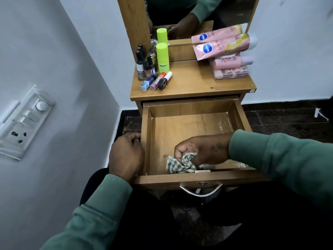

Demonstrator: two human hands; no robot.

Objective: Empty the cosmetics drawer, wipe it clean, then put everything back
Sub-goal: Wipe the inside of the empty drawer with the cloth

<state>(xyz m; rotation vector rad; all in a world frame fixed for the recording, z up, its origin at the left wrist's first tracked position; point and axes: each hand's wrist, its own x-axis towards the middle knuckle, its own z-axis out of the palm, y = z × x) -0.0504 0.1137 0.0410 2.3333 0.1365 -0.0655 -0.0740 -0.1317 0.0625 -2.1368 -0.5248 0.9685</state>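
Note:
The wooden drawer (191, 127) is pulled out with nothing on its floor except a striped cloth (177, 165). My right hand (201, 150) grips that cloth at the drawer's front edge, near the middle. My left hand (126, 156) holds the drawer's left wall from outside, fingers curled at its rim. On the dresser top (194, 83) stand a green tube (162, 57), several small nail polish bottles (144, 65) and lying vials (158, 81). Pink lotion tubes (223, 46) rest on a clear box (232, 72) at the right.
A mirror (198, 13) rises behind the dresser top. A white wall with a switch and socket panel (23, 121) is at the left. Dark tiled floor (288, 120) lies to the right. The drawer's metal handle (201, 191) faces me above my lap.

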